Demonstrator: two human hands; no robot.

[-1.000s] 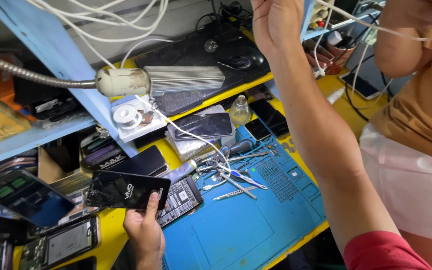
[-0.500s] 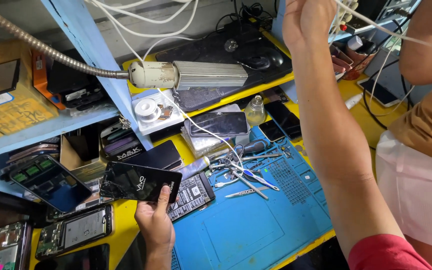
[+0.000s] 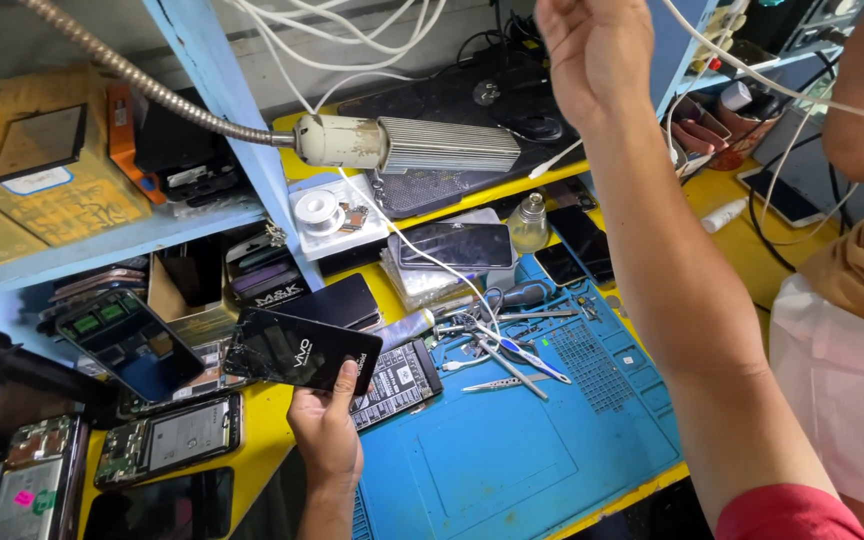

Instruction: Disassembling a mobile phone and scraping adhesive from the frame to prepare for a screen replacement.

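My left hand [image 3: 327, 432] grips the lower edge of a black phone screen panel [image 3: 302, 350] and holds it flat above the yellow bench. My right arm reaches up and away; my right hand [image 3: 592, 55] is raised among white cables [image 3: 752, 72] near the top shelf. Its fingers are turned away from me, so I cannot tell whether it grips anything. A white plug end [image 3: 550, 166] dangles just below it.
A blue work mat [image 3: 512, 450] carries tweezers and small tools [image 3: 497, 350]. Opened phones [image 3: 167, 440] and parts lie at the left. A gooseneck lamp [image 3: 412, 145] hangs over the bench. Another person [image 3: 852, 290] in a tan shirt stands at the right.
My left hand keeps its hold on the screen panel and has lifted it a little. My right hand stays raised by the cables. The view has shifted slightly.
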